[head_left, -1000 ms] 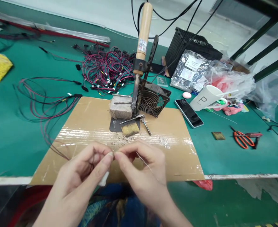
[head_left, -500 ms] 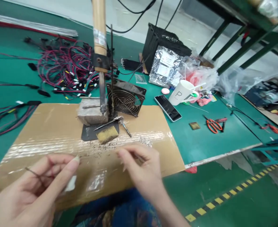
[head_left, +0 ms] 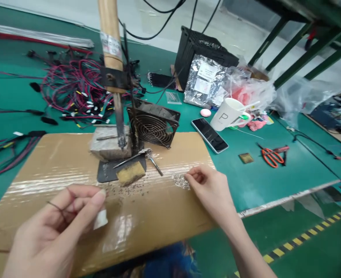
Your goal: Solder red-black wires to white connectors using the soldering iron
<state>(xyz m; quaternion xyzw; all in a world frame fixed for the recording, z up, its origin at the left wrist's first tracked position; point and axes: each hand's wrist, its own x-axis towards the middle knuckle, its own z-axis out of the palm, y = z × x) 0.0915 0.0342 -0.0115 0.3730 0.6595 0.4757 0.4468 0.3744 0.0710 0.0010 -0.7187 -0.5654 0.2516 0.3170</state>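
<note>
My left hand (head_left: 68, 220) is closed in a pinch, thumb against forefinger, over the left of the cardboard sheet (head_left: 147, 220). A thin dark wire (head_left: 56, 207) runs across its fingers, and a white tag (head_left: 100, 219) shows just below the fingertips. My right hand (head_left: 209, 185) has its fingertips pinched together at the edge of a small pile of shiny metal pieces (head_left: 179, 180); whatever is between them is too small to make out. Above the sheet a soldering iron (head_left: 112, 58) hangs tip-down, its tip at a grey block (head_left: 108, 144). A yellowish sponge (head_left: 130, 173) lies in front of the block.
A black fan (head_left: 154, 125) stands behind the sponge. Bundled red and black cables (head_left: 74, 85) lie at the back left. To the right are a phone (head_left: 210, 135), a white mug (head_left: 226, 114), orange-handled scissors (head_left: 271, 157) and plastic bags (head_left: 251, 87). Dark crumbs litter the cardboard.
My right hand has moved right, from the middle of the cardboard to the pile of metal pieces. My left hand stays pinched, shifted slightly right in view.
</note>
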